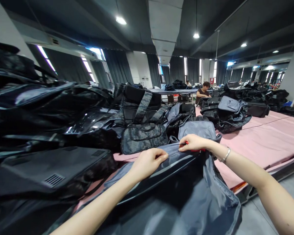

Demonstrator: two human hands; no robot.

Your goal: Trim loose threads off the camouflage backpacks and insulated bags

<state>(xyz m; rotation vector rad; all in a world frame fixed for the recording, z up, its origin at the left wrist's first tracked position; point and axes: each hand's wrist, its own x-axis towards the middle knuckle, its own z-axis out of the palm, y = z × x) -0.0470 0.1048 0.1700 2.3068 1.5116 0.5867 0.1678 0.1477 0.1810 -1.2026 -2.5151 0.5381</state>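
Grey-blue backpack (pixel 176 192) lying at near edge of pink table (pixel 267 137), zipper seam uppermost. Left hand (pixel 148 161) pinching seam fabric; right hand (pixel 193 142) closed on small red tool (pixel 198 149). Trimming seemingly under way. Camouflage bags (pixel 142 137) stacked behind, finished or not unclear.

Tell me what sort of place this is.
Probably a bag factory floor: heaps of dark fabric backpacks on a long pink-covered worktable, and the right hand working on a grey nylon bag.
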